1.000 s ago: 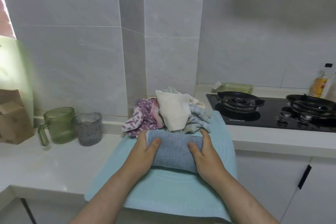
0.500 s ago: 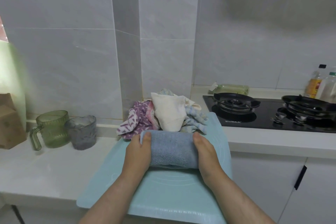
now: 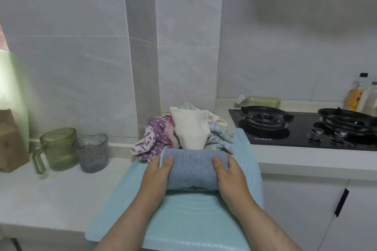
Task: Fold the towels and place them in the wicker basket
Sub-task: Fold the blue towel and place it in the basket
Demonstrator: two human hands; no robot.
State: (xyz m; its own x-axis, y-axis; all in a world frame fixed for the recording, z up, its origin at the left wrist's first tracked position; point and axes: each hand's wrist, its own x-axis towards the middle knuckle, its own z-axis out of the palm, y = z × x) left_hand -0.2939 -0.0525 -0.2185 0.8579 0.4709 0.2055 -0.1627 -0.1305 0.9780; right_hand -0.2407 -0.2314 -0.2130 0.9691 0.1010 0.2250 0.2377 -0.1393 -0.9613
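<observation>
Kitchen counter [image 3: 51, 195], teal mat [image 3: 193, 220] on it. Folded blue towel [image 3: 192, 169] is gripped at mat's far end, one end in left hand [image 3: 157, 177], other in right hand [image 3: 230, 177], thumbs on top. Judged soft, light, prone to unfolding; both ends should be pinched. No basket seen.

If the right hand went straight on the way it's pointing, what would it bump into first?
The right hand holds one end of the folded blue towel and points toward the wall. Just beyond it lies the crumpled blue-and-white striped towel, so probably that first, though depth is unclear.
</observation>
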